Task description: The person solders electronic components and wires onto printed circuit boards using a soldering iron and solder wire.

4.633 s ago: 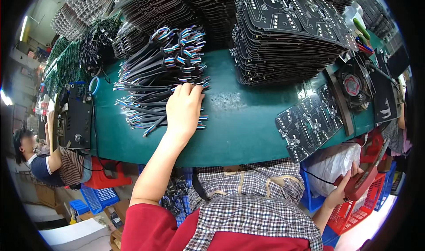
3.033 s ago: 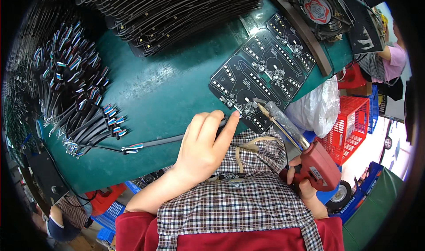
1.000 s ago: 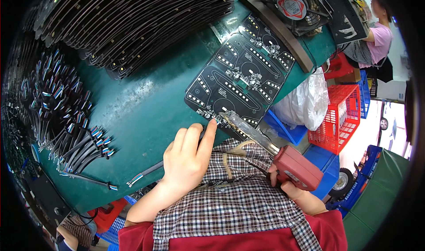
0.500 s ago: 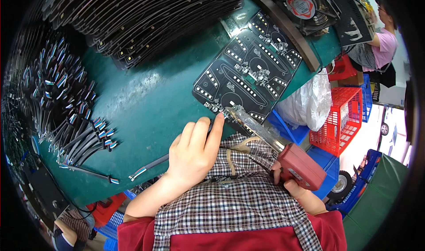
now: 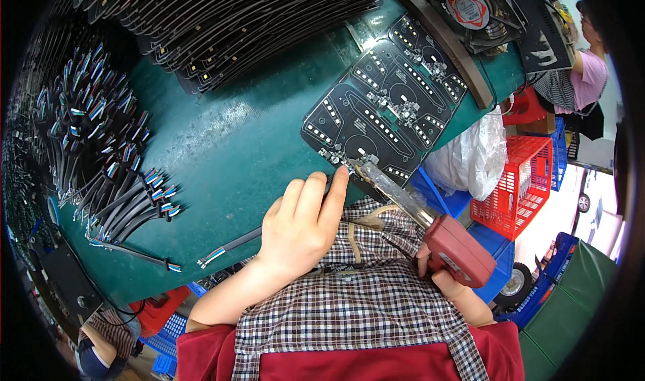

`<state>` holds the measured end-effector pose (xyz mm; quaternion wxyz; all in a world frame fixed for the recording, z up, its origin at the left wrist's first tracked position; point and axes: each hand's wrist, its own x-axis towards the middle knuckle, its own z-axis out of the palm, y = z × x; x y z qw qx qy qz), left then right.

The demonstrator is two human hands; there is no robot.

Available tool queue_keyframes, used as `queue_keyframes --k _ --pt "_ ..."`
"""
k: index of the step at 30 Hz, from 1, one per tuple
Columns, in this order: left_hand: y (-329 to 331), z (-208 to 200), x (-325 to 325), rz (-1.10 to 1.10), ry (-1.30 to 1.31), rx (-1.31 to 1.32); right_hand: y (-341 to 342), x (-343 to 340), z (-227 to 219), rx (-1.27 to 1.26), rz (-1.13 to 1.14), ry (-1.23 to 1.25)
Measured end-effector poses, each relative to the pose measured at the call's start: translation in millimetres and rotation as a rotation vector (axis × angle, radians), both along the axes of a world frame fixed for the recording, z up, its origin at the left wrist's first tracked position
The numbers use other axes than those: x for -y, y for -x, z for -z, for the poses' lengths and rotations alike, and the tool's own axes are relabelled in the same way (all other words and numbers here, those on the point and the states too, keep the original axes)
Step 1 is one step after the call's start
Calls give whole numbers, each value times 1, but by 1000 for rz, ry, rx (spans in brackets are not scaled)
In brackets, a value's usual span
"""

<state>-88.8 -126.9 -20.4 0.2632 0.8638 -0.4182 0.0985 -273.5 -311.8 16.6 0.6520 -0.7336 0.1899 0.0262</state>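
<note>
My left hand (image 5: 300, 225) is closed on a dark multi-wire cable (image 5: 240, 244), with the index finger pressing the cable's end at the near-left corner of a black circuit board (image 5: 341, 118). The cable's other end, with stripped coloured wires, sticks out left of the hand. My right hand (image 5: 443, 279) grips a red soldering gun (image 5: 461, 252), partly hidden behind its body. The gun's metal tip meets the board right beside my left fingertip. Rows of small pale LEDs and clusters of components cover the board. The exact wire contacts are too small to tell.
At the left lies a bundle of cut cables (image 5: 107, 139) with bared coloured ends. Stacked black boards (image 5: 248, 25) fill the back of the green table (image 5: 222, 159). A dark bar (image 5: 447, 42) and a fan (image 5: 468, 8) stand at back right. Red crates (image 5: 514, 186) are beside the table.
The whole view has shifted slightly, so the table and board appear a little farther right. My left fingertip and the soldering gun's tip stay together at the same board corner.
</note>
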Motion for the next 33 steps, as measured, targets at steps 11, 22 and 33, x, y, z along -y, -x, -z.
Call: queue_keyframes --k 11,22,33 --pt "1 -1 1 -6 -68 57 2 20 11 249 -328 674" --pt "3 -10 3 -17 -113 92 22 5 14 88 -61 248" --pt "4 -8 1 17 -63 29 22 3 15 59 -33 211"
